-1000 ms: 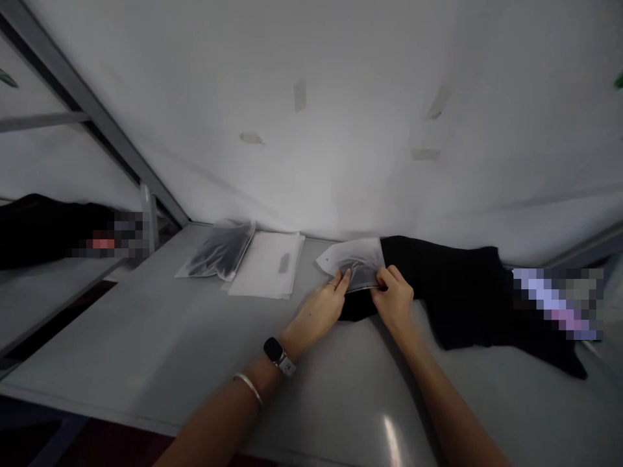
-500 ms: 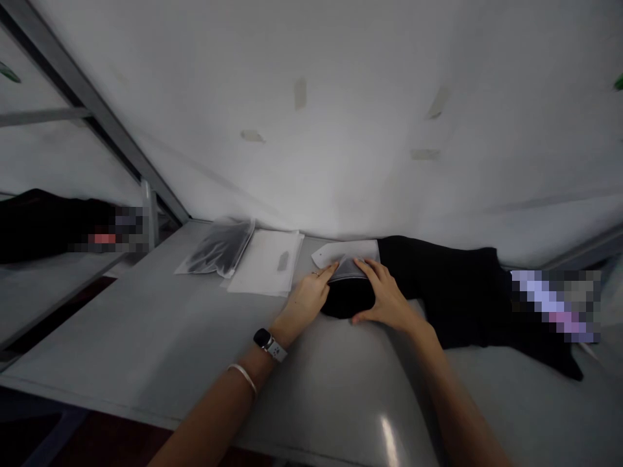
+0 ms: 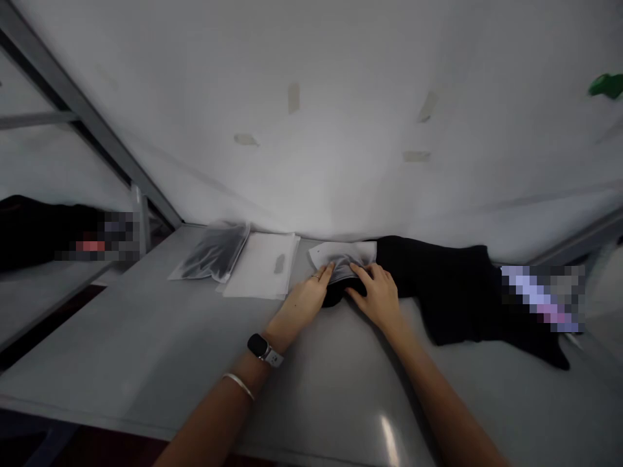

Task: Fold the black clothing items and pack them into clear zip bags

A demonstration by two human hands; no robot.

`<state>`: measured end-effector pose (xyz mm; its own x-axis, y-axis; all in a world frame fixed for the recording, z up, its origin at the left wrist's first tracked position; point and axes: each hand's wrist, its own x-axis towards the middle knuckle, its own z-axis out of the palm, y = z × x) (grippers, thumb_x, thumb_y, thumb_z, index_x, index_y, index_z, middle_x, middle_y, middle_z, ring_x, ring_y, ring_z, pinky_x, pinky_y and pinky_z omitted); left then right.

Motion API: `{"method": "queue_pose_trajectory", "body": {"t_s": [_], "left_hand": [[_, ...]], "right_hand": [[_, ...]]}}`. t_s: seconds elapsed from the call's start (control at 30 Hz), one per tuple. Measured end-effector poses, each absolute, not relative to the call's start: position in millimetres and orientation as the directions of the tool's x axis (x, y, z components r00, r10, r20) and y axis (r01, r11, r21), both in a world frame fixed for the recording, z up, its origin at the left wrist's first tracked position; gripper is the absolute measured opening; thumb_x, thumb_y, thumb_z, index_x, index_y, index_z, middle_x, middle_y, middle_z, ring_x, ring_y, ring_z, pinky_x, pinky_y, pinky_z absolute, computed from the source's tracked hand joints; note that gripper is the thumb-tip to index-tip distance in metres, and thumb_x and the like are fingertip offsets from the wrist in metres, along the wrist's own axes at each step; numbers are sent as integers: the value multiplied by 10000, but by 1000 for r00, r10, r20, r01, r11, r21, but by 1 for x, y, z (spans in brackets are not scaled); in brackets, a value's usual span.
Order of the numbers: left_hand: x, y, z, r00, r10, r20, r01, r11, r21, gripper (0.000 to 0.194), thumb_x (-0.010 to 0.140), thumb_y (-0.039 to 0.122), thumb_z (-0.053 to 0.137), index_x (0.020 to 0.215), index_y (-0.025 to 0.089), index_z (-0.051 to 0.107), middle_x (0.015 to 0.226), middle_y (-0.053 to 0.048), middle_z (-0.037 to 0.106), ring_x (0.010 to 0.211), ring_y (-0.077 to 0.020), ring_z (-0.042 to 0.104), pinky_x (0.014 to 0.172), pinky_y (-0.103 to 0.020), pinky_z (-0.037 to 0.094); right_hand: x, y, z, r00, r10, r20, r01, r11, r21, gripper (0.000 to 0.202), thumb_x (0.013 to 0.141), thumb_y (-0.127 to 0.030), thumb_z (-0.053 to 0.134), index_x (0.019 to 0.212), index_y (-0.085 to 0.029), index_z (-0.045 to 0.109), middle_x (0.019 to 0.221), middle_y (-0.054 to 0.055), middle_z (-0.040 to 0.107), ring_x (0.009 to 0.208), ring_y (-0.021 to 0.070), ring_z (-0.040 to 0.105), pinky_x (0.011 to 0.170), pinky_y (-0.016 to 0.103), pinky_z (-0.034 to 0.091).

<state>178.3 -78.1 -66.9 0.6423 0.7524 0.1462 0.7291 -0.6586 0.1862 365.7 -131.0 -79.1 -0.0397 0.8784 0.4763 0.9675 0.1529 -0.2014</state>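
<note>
A frosted plastic bag (image 3: 366, 250) lies flat near the wall, its opening toward me. Folded black cloth (image 3: 333, 298) sticks out of that opening, partly inside the bag. My left hand (image 3: 306, 301) presses its fingertips on the left side of the bag's mouth, and its thumb is hidden. At the right side of the mouth, my right hand (image 3: 381, 295) has its fingers over the bag edge and its thumb under the black cloth, pinching it. Black garments (image 3: 448, 285) lie close by on the right.
On the left lies a filled frosted bag (image 3: 214, 250) with dark cloth inside, beside a stack of flat bags (image 3: 257, 263). The grey table (image 3: 160, 344) meets a white wall (image 3: 341, 143) bearing tape pieces. Another table with dark cloth (image 3: 43, 230) stands far left.
My right hand has closed in toward the left, its thumb pushing up against the black cloth. Less of the cloth shows outside the bag, and the plastic is more wrinkled.
</note>
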Motion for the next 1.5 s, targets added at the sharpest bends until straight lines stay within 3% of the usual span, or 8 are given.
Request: {"method": "queue_pose_trajectory", "body": {"t_s": [0.13, 0.33, 0.63, 0.83, 1.0, 1.1, 1.3, 1.5], "left_hand": [[184, -83, -62, 623, 781, 44, 777, -624, 81, 636, 873, 21, 397, 1482, 115, 235, 1424, -225, 454, 938, -263, 699, 746, -367, 579], [189, -93, -66, 620, 776, 118, 771, -630, 92, 646, 877, 13, 395, 1486, 135, 215, 1404, -224, 477, 970, -233, 689, 774, -329, 558], [170, -69, -67, 488, 824, 288, 669, -566, 482, 591, 836, 18, 393, 1395, 209, 419, 1314, -89, 578, 1119, -225, 608, 965, -380, 497], [163, -62, -73, 589, 751, 299, 438, -607, 663, 748, 683, 33, 557, 1394, 205, 399, 1403, -94, 500, 1246, -257, 513, 1012, -406, 475], [175, -64, -81, 380, 847, 373, 570, -532, 626, 491, 713, 17, 547, 1179, 168, 556, 1151, -97, 658, 1076, -255, 612, 936, -414, 489], [175, -64, -77, 320, 871, 373, 615, -491, 617, 323, 683, -10, 509, 926, 178, 609, 915, -46, 695, 897, -222, 646, 802, -343, 498], [167, -59, -65, 215, 917, 337, 719, -382, 581, 206, 645, -5, 490, 623, 197, 457, 595, 29, 538, 609, -147, 535, 579, -246, 356], [161, -53, -72, 200, 926, 320, 765, -352, 540, 296, 607, -4, 488, 530, 210, 297, 512, 35, 390, 540, -151, 414, 546, -275, 239]], "right_hand": [[358, -122, -75, 11, 876, 482, 985, 73, -154, 390, 837, -323, 585, 1216, -232, 564, 1002, 117, 558, 933, 279, 551, 704, 371, 485], [355, -100, -77, 272, 847, 456, 946, -148, -289, 360, 808, -337, 616, 1135, -216, 527, 1023, 102, 543, 934, 280, 544, 582, 317, 472], [390, -107, -87, 14, 918, 396, 768, 243, -592, 700, 716, -415, 752, 1313, -265, 417, 1262, 107, 450, 1183, 300, 475, 986, 484, 437], [392, -109, -88, 69, 905, 420, 695, 259, -671, 547, 710, -319, 742, 1200, -230, 515, 1100, 76, 543, 1013, 259, 579, 873, 421, 494], [375, -109, -92, 256, 821, 511, 739, 175, -650, 189, 747, -268, 651, 869, -206, 521, 859, 31, 547, 763, 194, 563, 683, 317, 473], [364, -114, -92, 280, 807, 519, 761, 143, -633, 153, 762, -243, 593, 755, -224, 441, 776, 0, 497, 662, 160, 496, 603, 278, 404], [353, -121, -90, 249, 823, 510, 804, 118, -583, 225, 756, -175, 532, 634, -229, 350, 647, -38, 412, 537, 119, 351, 523, 258, 258], [362, -124, -81, 116, 886, 450, 741, 224, -633, 287, 721, -268, 673, 677, -229, 391, 738, -29, 427, 593, 121, 413, 539, 240, 349]]}}
